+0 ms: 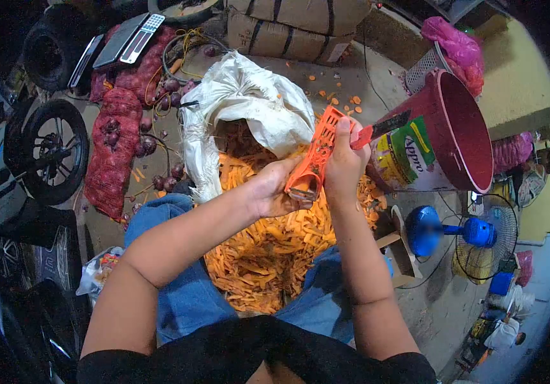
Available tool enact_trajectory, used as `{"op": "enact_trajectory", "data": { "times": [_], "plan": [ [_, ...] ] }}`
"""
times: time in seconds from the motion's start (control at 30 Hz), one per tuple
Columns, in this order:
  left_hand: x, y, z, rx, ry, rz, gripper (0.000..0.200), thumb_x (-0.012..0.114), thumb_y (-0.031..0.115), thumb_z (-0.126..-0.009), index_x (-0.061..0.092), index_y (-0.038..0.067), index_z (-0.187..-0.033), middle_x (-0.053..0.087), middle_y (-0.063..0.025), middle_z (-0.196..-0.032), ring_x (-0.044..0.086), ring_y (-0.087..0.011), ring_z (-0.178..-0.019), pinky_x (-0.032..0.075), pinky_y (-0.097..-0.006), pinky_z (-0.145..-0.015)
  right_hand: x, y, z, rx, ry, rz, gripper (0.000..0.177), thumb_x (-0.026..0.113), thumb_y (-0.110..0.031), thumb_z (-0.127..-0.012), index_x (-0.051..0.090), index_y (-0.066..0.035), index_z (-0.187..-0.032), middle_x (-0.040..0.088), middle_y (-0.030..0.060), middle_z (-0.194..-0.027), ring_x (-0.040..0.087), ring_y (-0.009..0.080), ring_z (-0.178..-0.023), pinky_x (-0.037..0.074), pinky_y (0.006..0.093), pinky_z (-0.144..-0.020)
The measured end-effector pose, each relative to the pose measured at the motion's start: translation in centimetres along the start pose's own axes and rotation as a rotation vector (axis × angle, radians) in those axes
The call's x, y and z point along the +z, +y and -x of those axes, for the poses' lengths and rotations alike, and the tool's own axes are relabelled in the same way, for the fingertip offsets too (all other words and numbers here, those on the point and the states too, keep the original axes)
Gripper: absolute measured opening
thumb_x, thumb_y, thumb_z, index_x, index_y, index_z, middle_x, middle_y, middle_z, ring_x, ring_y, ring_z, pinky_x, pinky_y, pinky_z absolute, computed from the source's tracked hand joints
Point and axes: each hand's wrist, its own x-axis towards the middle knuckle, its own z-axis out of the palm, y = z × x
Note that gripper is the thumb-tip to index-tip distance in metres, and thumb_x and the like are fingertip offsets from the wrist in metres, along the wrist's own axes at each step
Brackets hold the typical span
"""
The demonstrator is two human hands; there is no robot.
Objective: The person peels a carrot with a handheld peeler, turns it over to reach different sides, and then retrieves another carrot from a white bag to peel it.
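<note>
We have the right hand (345,153) closed around the orange slicer (315,157), its long axis slanting up and away over the orange strips (256,240). Our left hand (270,192) is nearer the slicer's lower end, fingers partly hidden, so we cannot tell whether it grips

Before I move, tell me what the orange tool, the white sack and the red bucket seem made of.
Orange tool: likely hard moulded plastic, slightly glossy, by its even colour and slots.
White sack: probably woven plastic, dull sheen, given the frayed strands at its edges.
Red bucket: smooth, seemingly plastic, by its even colour and soft sheen.
</note>
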Motion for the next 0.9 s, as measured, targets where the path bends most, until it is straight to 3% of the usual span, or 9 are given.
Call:
{"op": "enact_trajectory", "data": {
  "times": [0.13, 0.33, 0.43, 0.5, 0.63, 0.7, 0.8, 0.83, 0.9],
  "plan": [
    [-0.2, 0.2, 0.0, -0.003, -0.052, -0.028, 0.027, 0.035, 0.028, -0.083, 0.048, 0.005, -0.083, 0.049, -0.0014, -0.063, 0.04, -0.0071, -0.038, 0.033, -0.0183, -0.032, 0.3, -0.7, 0.2, 0.028, 0.014, -0.076, 0.023, 0.039, -0.021, -0.084, 0.048, -0.002, -0.074, 0.041, -0.0031, -0.062, 0.034, 0.0043, -0.057, 0.029, 0.0197, -0.05],
    [-0.4, -0.2, 0.1, 0.078, 0.068, -0.161, 0.026, 0.034, 0.028, -0.083, 0.048, 0.006, -0.085, 0.05, -0.0008, -0.065, 0.042, -0.0075, -0.041, 0.039, -0.0224, -0.038, 0.2, -1.1, 0.4, -0.029, 0.007, 0.062, 0.026, 0.039, -0.022, -0.084, 0.048, 0.001, -0.074, 0.04, -0.001, -0.06, 0.034, 0.0064, -0.056, 0.03, 0.0215, -0.051],
    [-1.3, -0.1, -0.3, 0.06, -0.107, -0.244, 0.026, 0.034, 0.028, -0.083, 0.047, 0.007, -0.091, 0.052, -0.0017, -0.07, 0.048, -0.0087, -0.049, 0.043, -0.0248, -0.046, -0.2, -0.7, -0.1, -0.031, 0.032, 0.117, 0.027, 0.04, -0.022, -0.083, 0.048, 0.002, -0.074, 0.041, -0.0003, -0.059, 0.035, 0.0073, -0.055, 0.03, 0.023, -0.05],
    [-1.1, -0.3, -0.5, 0.06, 0.057, -0.363, 0.032, 0.025, 0.031, -0.086, 0.045, 0.007, -0.091, 0.053, -0.0041, -0.071, 0.052, -0.0113, -0.057, 0.044, -0.0228, -0.045, -0.6, -0.2, -0.8, -0.082, 0.101, 0.136, 0.026, 0.042, -0.021, -0.082, 0.048, 0.003, -0.073, 0.041, 0.0, -0.059, 0.036, 0.0079, -0.055, 0.031, 0.0238, -0.051],
    [0.2, -0.5, 0.9, 0.045, 0.073, -0.417, 0.032, 0.026, 0.032, -0.086, 0.042, 0.006, -0.094, 0.051, -0.0048, -0.073, 0.051, -0.0111, -0.059, 0.044, -0.022, -0.046, -4.3, 4.2, -4.5, -0.191, 0.303, 0.369, 0.022, 0.043, -0.019, -0.081, 0.048, 0.001, -0.072, 0.042, -0.0003, -0.058, 0.038, 0.0073, -0.056, 0.032, 0.0233, -0.051],
    [0.9, -0.6, 1.9, -0.062, 0.045, -0.561, 0.033, 0.028, 0.033, -0.085, 0.04, 0.004, -0.096, 0.049, -0.005, -0.071, 0.05, -0.0129, -0.059, 0.044, -0.0231, -0.047, -5.0, 4.3, -5.5, 0.121, 0.483, 0.25, 0.021, 0.045, -0.018, -0.08, 0.048, -0.001, -0.068, 0.045, 0.0001, -0.06, 0.038, 0.0066, -0.054, 0.032, 0.0243, -0.048],
    [-0.9, -0.2, -0.1, 0.061, 0.098, -0.291, 0.033, 0.03, 0.033, -0.085, 0.041, 0.004, -0.095, 0.048, -0.0056, -0.07, 0.05, -0.0146, -0.058, 0.044, -0.0251, -0.046, -5.2, 3.4, -5.1, 0.127, 0.329, 0.08, 0.021, 0.045, -0.019, -0.08, 0.048, -0.002, -0.069, 0.043, -0.0009, -0.06, 0.037, 0.006, -0.054, 0.031, 0.0231, -0.049],
    [-1.1, 0.4, -0.2, 0.091, 0.102, -0.326, 0.034, 0.029, 0.035, -0.084, 0.042, 0.004, -0.094, 0.047, -0.0061, -0.071, 0.05, -0.0156, -0.058, 0.044, -0.0261, -0.047, -4.7, 3.1, -4.8, 0.127, 0.325, 0.081, 0.021, 0.045, -0.019, -0.08, 0.048, -0.002, -0.069, 0.043, -0.0009, -0.06, 0.037, 0.006, -0.054, 0.031, 0.0231, -0.049],
    [-1.0, 0.8, 0.0, 0.087, 0.098, -0.327, 0.035, 0.028, 0.035, -0.084, 0.042, 0.005, -0.094, 0.048, -0.0061, -0.072, 0.051, -0.0156, -0.058, 0.044, -0.026, -0.046, -2.9, 2.5, -3.6, -0.068, 0.234, 0.005, 0.022, 0.046, -0.02, -0.081, 0.048, -0.001, -0.069, 0.042, -0.002, -0.06, 0.036, 0.0053, -0.055, 0.031, 0.0216, -0.049]
  ]
}}
